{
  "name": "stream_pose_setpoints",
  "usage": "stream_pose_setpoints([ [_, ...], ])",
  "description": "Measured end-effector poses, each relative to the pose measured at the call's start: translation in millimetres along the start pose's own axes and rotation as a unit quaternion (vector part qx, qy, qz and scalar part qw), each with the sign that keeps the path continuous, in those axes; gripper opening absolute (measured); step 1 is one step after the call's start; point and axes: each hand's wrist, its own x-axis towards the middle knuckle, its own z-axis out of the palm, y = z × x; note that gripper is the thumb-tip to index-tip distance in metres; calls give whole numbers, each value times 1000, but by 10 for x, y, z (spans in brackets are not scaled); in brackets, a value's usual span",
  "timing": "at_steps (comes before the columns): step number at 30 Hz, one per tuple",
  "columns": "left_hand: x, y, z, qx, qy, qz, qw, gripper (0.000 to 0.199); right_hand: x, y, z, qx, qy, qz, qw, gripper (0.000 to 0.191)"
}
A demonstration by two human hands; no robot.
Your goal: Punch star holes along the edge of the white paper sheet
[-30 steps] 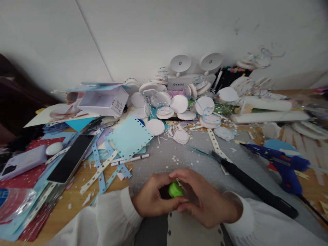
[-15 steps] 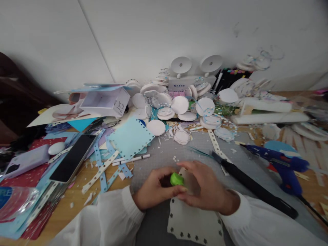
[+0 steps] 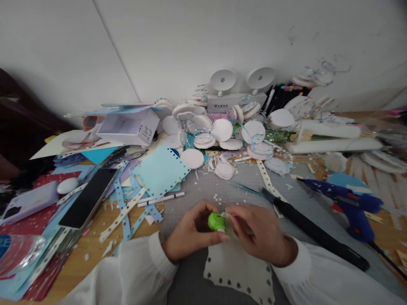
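A small bright green craft punch [image 3: 216, 221] is in my left hand [image 3: 194, 231], its fingers closed around it, thumb along the near side. The far edge of a white paper sheet [image 3: 240, 267] is at the punch. Small flower-shaped holes run along the sheet's lower and side edges. My right hand [image 3: 259, 233] is closed beside the punch, thumb and fingertips pinching the sheet near its top edge. The fingers partly hide the paper there. Underneath lies a grey cutting mat [image 3: 190, 199], with tiny white paper bits just beyond my hands.
Tweezers [image 3: 248, 187] and a black-handled tool [image 3: 311, 228] lie right of my hands, with a blue glue gun [image 3: 346, 199] beyond. Punched light-blue paper [image 3: 162, 171], paper strips [image 3: 124, 212] and a phone [image 3: 89, 197] lie left. White discs [image 3: 222, 130] and an open white box [image 3: 129, 127] stand behind.
My right hand has drawn its fingers in from a wider grip to a pinch beside the punch. The punch has turned slightly in my left hand, and the sheet has shifted a little left.
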Motion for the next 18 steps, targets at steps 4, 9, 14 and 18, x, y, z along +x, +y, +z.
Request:
stream_pose_setpoints([
  [4, 0, -6, -5, -13, 2, 16, 1000, 40, -13, 6, -6, 1, -2, 10, 1000, 17],
  [9, 9, -15, -9, -20, 1, 17, 1000, 36, -9, 11, -31, -29, 13, 7, 999, 15],
  [14, 8, -32, -6, 15, 14, 7, 1000, 36, -1, 26, -48, -54, 9, 5, 998, 13],
  [18, -9, -48, -13, 46, 20, 8, 999, 34, -2, 49, -35, -57, 6, -7, 998, 14],
])
